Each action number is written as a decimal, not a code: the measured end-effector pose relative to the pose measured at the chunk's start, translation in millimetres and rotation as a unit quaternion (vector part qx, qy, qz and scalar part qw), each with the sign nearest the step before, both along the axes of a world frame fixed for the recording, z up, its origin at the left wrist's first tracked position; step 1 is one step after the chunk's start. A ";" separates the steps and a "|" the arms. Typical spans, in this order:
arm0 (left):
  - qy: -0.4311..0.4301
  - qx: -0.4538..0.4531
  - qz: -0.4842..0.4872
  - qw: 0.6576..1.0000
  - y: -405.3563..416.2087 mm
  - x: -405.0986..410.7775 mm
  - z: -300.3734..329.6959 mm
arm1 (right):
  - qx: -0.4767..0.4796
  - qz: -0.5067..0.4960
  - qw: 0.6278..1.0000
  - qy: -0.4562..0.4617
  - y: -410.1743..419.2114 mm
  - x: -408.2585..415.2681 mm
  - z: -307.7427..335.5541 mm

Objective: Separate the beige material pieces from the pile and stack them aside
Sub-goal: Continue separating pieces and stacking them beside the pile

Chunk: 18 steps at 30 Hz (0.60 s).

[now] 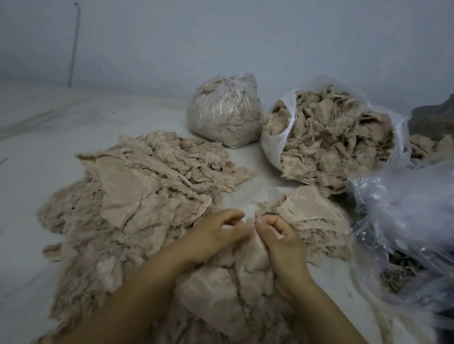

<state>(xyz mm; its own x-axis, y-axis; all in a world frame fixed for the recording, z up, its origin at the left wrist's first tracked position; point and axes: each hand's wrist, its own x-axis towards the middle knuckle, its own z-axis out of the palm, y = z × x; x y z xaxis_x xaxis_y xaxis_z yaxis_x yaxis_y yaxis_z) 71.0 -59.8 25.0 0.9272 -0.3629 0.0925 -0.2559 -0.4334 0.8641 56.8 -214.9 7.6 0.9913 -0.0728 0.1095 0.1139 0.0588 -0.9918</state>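
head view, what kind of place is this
Probably a small workshop or home sorting area: loose beige fuzzy material pieces heaped on a pale sheet-covered surface, with clear plastic bags stuffed with the same scraps against a bare wall.

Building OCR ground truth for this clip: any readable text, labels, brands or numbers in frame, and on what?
None readable.
Tied plastic bag: no print visible.
Open plastic bag: no print visible.
Clear plastic sheet: only glare and creases.
Beige pieces, wall: no marks or labels.
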 end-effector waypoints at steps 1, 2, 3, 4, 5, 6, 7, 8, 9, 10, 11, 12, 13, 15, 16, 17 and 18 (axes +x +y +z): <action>0.033 -0.046 -0.008 0.998 -8.5 -2.8 -1.0 | 0.016 0.005 1.000 0.002 3.5 -0.6 1.1; 0.054 -0.095 -0.002 0.994 -13.7 -6.0 -2.4 | 0.043 0.005 0.999 0.008 4.8 -1.5 3.0; 0.063 -0.144 0.020 0.987 -14.9 -7.7 -4.9 | 0.079 0.002 0.997 0.016 3.4 -2.1 4.8; 0.068 -0.186 0.047 0.979 -13.0 -9.0 -6.7 | 0.115 0.000 0.993 0.025 0.4 -2.3 6.1; 0.070 -0.205 0.060 0.974 -10.2 -9.1 -9.1 | 0.135 -0.004 0.990 0.031 -4.5 -2.6 6.1; 0.071 -0.202 0.058 0.975 -9.2 -9.7 -10.3 | 0.133 -0.008 0.990 0.035 -9.8 -3.8 5.0; 0.070 -0.191 0.046 0.978 -9.2 -10.6 -11.3 | 0.120 -0.009 0.992 0.040 -13.9 -5.7 2.8; 0.070 -0.181 0.036 0.980 -9.6 -11.4 -11.2 | 0.110 -0.011 0.993 0.047 -17.4 -7.3 -0.6; 0.070 -0.176 0.032 0.981 -10.0 -11.2 -11.6 | 0.105 -0.014 0.993 0.056 -21.5 -8.3 -4.7; 0.070 -0.173 0.033 0.982 -9.9 -11.1 -10.9 | 0.100 -0.021 0.993 0.065 -26.3 -9.1 -8.6; 0.069 -0.174 0.033 0.982 -8.0 -10.8 -9.9 | 0.092 -0.029 0.993 0.073 -32.5 -9.9 -12.0; 0.070 -0.179 0.036 0.981 -4.5 -10.5 -7.8 | 0.078 -0.041 0.993 0.075 -39.8 -10.5 -15.1; 0.074 -0.190 0.039 0.978 0.3 -9.0 -6.0 | 0.049 -0.057 0.995 0.068 -48.5 -10.6 -18.4; 0.079 -0.202 0.045 0.975 9.1 -6.2 -2.0 | -0.083 -0.075 0.993 0.029 -65.9 -12.5 -23.4; 0.079 -0.200 0.042 0.976 9.9 -6.6 1.1 | -0.158 -0.058 0.986 0.016 -69.1 -15.2 -23.7; 0.082 -0.201 0.031 0.976 8.5 -6.9 2.8 | -0.208 -0.027 0.977 0.019 -68.6 -18.3 -23.5; 0.092 -0.203 0.016 0.975 5.4 -8.1 4.7 | -0.222 0.005 0.975 0.028 -64.4 -20.3 -22.6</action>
<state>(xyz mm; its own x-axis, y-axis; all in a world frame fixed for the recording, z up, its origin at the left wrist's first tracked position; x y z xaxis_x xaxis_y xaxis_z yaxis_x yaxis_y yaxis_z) 62.9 -54.4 29.7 0.9517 -0.3023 0.0537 -0.0723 -0.0508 0.9961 36.4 -279.4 -15.1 0.9971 -0.0201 0.0738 0.0608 -0.3775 -0.9240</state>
